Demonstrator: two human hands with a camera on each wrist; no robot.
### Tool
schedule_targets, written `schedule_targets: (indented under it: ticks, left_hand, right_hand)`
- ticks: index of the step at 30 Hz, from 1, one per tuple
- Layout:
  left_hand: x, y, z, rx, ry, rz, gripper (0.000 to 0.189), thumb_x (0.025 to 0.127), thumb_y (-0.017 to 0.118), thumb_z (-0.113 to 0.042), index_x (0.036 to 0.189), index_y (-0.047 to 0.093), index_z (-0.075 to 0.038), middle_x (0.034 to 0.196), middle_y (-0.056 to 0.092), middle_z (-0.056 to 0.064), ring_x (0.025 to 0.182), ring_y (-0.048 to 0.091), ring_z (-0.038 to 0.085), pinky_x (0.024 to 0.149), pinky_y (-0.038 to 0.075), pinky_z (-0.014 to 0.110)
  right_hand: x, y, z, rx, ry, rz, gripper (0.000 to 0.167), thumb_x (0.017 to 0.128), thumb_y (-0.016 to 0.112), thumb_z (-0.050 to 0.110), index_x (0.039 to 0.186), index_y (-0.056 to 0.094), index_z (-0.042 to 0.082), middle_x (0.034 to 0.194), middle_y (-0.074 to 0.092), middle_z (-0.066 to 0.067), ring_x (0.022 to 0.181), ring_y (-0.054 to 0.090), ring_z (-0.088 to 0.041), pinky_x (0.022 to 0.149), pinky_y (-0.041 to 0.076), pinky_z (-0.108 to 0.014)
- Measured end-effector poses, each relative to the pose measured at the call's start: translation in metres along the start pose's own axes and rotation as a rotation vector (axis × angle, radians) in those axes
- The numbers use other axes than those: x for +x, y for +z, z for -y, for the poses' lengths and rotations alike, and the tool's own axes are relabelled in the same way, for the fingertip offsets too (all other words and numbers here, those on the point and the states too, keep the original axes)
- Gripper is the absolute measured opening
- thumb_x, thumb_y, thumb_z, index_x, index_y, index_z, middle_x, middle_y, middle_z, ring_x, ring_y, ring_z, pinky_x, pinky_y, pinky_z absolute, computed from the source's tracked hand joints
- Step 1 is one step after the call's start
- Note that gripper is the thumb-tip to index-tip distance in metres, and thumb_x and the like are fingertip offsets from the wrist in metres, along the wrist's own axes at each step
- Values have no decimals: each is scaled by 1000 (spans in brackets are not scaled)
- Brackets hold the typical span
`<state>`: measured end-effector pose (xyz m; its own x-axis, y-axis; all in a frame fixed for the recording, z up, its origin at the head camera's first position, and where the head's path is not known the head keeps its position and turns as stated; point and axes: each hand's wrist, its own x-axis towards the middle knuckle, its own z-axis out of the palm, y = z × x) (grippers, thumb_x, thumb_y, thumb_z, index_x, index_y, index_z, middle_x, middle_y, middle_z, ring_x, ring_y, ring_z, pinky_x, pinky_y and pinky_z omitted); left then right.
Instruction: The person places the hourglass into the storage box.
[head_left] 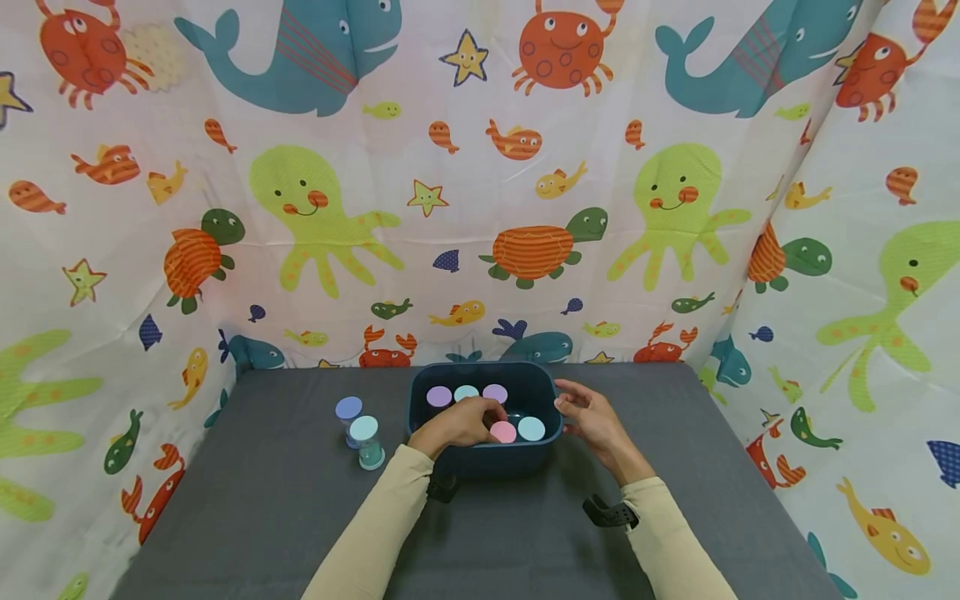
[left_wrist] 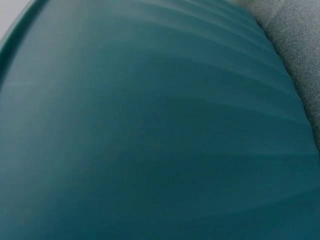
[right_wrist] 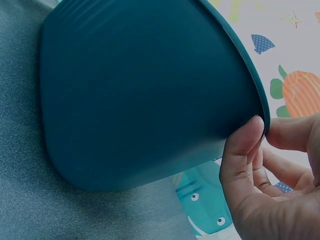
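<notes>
A dark blue plastic bin [head_left: 480, 462] stands on the grey table, its ribbed outer wall [left_wrist: 160, 125] filling most of the left wrist view. My left hand [head_left: 461, 423] reaches over the front rim, fingers curled at a pink-capped sand timer [head_left: 503, 432] inside. The timer's body is hidden by the bin. On the right, my right hand [right_wrist: 275, 175] pinches the bin's rim between thumb and fingers. Also inside are sand timers with light blue [head_left: 532, 429] and purple [head_left: 439, 397] caps, only their tops showing.
Left of the bin, two sand timers stand upright on the table: one blue-purple [head_left: 348, 408], one teal [head_left: 366, 442] nearer the front. A sea-animal print curtain [head_left: 465, 275] hangs behind the table and along both sides.
</notes>
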<state>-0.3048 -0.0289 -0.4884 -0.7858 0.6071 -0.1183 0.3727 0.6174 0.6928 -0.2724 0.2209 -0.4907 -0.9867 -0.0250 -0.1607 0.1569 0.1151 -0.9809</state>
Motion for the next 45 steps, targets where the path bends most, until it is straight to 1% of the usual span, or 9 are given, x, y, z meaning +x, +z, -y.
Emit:
schedule_targets:
  ticks: [4, 7, 12, 15, 21, 27, 33, 40, 45]
  left_hand:
    - [-1, 1, 3, -6, 12, -2, 40, 83, 79, -19, 119, 65, -11, 105, 68, 0, 92, 61, 13, 92, 53, 32]
    - [-3, 0, 3, -17, 28, -25, 45, 85, 77, -26, 124, 64, -9, 108, 69, 2, 95, 62, 14, 94, 53, 34]
    - [-11, -4, 0, -37, 46, -126, 43, 89, 72, -30, 125, 63, -9, 114, 68, 8, 104, 63, 22, 96, 52, 38]
    - [-18, -8, -1, -63, 47, -190, 41, 91, 70, -29, 126, 62, -10, 116, 67, 7, 107, 62, 22, 98, 52, 38]
    - [-32, -12, -2, -148, 93, -314, 31, 93, 67, -30, 121, 64, -17, 111, 68, -3, 101, 62, 13, 94, 54, 33]
    - [-47, -15, -3, -153, 164, -418, 25, 94, 67, -25, 117, 66, -17, 106, 70, -2, 96, 65, 12, 85, 56, 27]
    - [-66, -21, -5, -168, 163, -478, 23, 93, 68, -23, 115, 67, -17, 106, 70, 3, 93, 64, 13, 86, 56, 29]
    - [-93, -24, 0, -172, 135, -542, 25, 91, 70, -23, 115, 67, -17, 106, 70, 1, 93, 65, 12, 88, 56, 33]
    - [-103, -28, 7, -150, 179, -610, 23, 92, 69, -23, 114, 68, -17, 103, 70, 0, 91, 65, 11, 84, 57, 28]
  right_hand:
    - [0, 0, -1, 1, 1, -3, 41, 100, 56, 15, 141, 51, 15, 103, 55, -3, 86, 56, -17, 73, 53, -32]
    - [0, 0, -1, 0, -2, 0, 42, 100, 55, 15, 142, 50, 14, 103, 54, -3, 87, 56, -17, 73, 53, -31]
    - [-1, 0, -1, -1, -7, 2, 41, 101, 54, 14, 142, 50, 12, 103, 54, -3, 91, 56, -18, 74, 53, -31]
    - [-1, 0, -1, 6, -4, -5, 40, 100, 54, 13, 140, 52, 13, 102, 54, -4, 93, 56, -20, 75, 53, -32]
    - [-2, 0, 0, 1, -24, 13, 43, 101, 54, 13, 143, 48, 10, 103, 54, -4, 93, 56, -19, 74, 53, -31]
    - [-2, 0, 2, 9, -22, 9, 42, 100, 54, 13, 142, 49, 12, 104, 54, -4, 92, 56, -18, 73, 54, -29]
    - [-2, 1, 1, 0, -24, 0, 41, 100, 55, 15, 141, 50, 13, 106, 54, -4, 92, 57, -18, 75, 54, -30]
    - [-4, 3, -4, -20, -15, -6, 42, 100, 55, 15, 142, 50, 13, 106, 55, -6, 96, 56, -21, 78, 53, -31]
    - [-4, 3, -4, -9, -17, -11, 41, 100, 55, 15, 141, 51, 14, 106, 54, -6, 97, 55, -21, 77, 53, -31]
